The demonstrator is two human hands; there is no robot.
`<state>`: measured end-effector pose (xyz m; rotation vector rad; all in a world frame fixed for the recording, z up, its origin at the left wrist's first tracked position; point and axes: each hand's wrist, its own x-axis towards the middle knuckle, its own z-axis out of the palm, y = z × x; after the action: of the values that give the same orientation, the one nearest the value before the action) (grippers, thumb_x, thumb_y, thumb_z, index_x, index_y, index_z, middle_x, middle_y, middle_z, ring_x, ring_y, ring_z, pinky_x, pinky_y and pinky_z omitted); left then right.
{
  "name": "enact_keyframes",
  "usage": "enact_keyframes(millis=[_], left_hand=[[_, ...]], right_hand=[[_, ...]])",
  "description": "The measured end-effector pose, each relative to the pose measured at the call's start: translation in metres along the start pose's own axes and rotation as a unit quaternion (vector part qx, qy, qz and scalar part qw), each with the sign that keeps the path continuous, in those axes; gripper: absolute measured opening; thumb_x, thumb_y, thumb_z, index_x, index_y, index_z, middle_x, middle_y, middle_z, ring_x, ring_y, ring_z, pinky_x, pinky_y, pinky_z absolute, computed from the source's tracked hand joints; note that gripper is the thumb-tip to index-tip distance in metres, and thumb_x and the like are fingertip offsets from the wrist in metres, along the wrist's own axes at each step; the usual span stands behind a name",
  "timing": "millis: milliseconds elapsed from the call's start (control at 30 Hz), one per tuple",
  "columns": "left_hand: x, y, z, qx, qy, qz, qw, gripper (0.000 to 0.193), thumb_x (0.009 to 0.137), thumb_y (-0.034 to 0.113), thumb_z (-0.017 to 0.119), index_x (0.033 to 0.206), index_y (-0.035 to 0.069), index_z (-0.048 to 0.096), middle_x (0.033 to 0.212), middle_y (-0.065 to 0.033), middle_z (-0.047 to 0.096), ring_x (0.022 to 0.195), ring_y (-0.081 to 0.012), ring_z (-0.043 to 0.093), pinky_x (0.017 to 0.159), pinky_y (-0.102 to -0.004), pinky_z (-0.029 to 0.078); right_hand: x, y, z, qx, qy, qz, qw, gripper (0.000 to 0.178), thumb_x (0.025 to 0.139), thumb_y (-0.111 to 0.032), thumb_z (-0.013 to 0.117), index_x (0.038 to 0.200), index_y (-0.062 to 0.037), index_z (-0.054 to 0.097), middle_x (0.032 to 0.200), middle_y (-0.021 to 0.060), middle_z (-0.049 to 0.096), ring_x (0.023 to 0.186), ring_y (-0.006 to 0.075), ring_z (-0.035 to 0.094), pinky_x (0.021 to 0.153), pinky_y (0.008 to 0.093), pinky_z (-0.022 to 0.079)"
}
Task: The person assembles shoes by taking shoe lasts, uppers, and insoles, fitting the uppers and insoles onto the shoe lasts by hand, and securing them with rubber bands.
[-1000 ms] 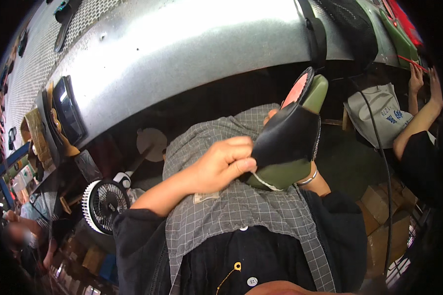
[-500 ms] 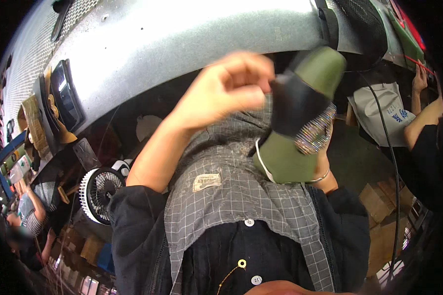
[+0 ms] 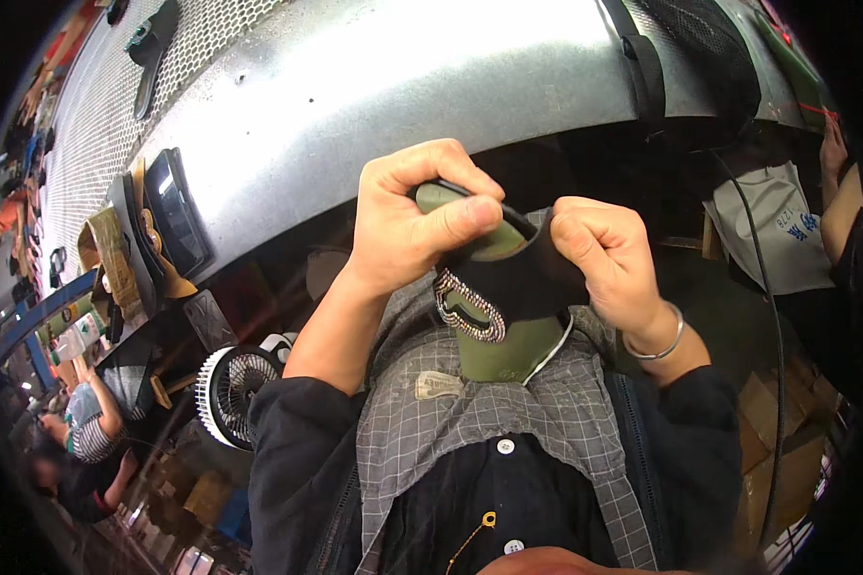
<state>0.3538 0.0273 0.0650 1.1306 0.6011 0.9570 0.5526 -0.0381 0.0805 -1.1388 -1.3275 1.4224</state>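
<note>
A green shoe last (image 3: 508,350) sits above the person's lap, in front of the edge of the workbench, its broad end toward the body and its toe end pointing up and away. A black upper (image 3: 537,278) wraps across it, bearing an oval ring of glittering stones (image 3: 492,318) on the side nearer the left hand. A thin white cord (image 3: 553,353) runs along one edge of the broad end.

The left hand (image 3: 427,213) is closed around the toe end, its fingers curled over the far side and its thumb pressed along the top. The right hand (image 3: 606,251) is bunched tight at the opposite side, thumb against the curled fingers, with the upper's edge in its grip (its fingertips are tucked out of sight). A silver bangle (image 3: 668,347) circles the right wrist.

Beneath lies a grey checked apron (image 3: 537,426). Beyond stretches the metal workbench (image 3: 355,96), with a dark, glossy flat slab (image 3: 179,206) near its left end and a black mesh bag (image 3: 710,53) toward the right. A white-rimmed fan (image 3: 211,398) stands below the bench on the left; a pale bag (image 3: 777,235) is at the right, near a co-worker's hand (image 3: 832,149).
</note>
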Motion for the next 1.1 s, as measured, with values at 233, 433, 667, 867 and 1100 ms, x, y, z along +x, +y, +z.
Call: enact_keyframes(millis=[233,433,667,867,1100], left_hand=[[0.007,0.010,0.014,-0.001,-0.119,0.085,0.989,0.010,0.063,0.002,0.074,0.068,0.003,0.066,0.065,-0.0036,0.059,0.060,-0.0113,0.054,0.053,-0.0234,0.040],[-0.010,-0.014,-0.013,-0.043,0.020,0.039,0.998,0.007,0.072,0.005,0.065,0.068,0.001,0.060,0.066,-0.0066,0.059,0.062,-0.0124,0.050,0.058,-0.0253,0.040],[-0.014,-0.033,-0.015,-0.142,0.024,0.052,0.988,0.015,0.072,0.014,0.068,0.067,0.002,0.061,0.064,-0.0083,0.058,0.060,-0.0143,0.048,0.055,-0.0256,0.039],[0.014,-0.020,0.014,-0.196,-0.046,0.112,0.973,0.028,0.082,0.028,0.053,0.075,0.002,0.057,0.071,-0.0093,0.057,0.072,-0.0187,0.051,0.067,-0.0296,0.042],[-0.015,-0.028,0.029,0.047,0.002,0.053,0.998,0.066,0.098,0.034,0.032,0.142,-0.006,0.003,0.142,-0.0199,0.027,0.132,-0.0251,0.027,0.108,-0.0363,0.021]], right_hand=[[0.003,-0.008,-0.012,0.118,-0.238,0.209,0.941,0.031,0.088,-0.019,0.060,0.063,-0.0008,0.054,0.058,-0.0019,0.049,0.054,0.0044,0.043,0.050,0.0221,0.035],[-0.025,0.002,-0.016,-0.023,-0.174,0.060,0.983,0.029,0.086,-0.017,0.060,0.067,0.0020,0.050,0.078,0.0043,0.050,0.069,0.0096,0.045,0.060,0.0246,0.038],[-0.025,0.015,-0.024,0.106,-0.242,0.200,0.944,0.023,0.083,-0.011,0.061,0.067,0.0029,0.052,0.089,0.0067,0.050,0.071,0.0098,0.045,0.064,0.0233,0.038],[-0.018,0.043,0.004,0.150,-0.281,0.183,0.930,0.088,0.052,-0.016,0.086,0.126,0.0014,0.042,0.116,0.0074,0.053,0.108,0.0168,0.049,0.095,0.0324,0.039],[-0.007,0.033,0.035,0.157,0.089,0.045,0.983,0.092,0.060,-0.004,0.083,0.134,-0.0014,0.028,0.117,0.0078,0.051,0.106,0.0171,0.050,0.093,0.0321,0.041]])
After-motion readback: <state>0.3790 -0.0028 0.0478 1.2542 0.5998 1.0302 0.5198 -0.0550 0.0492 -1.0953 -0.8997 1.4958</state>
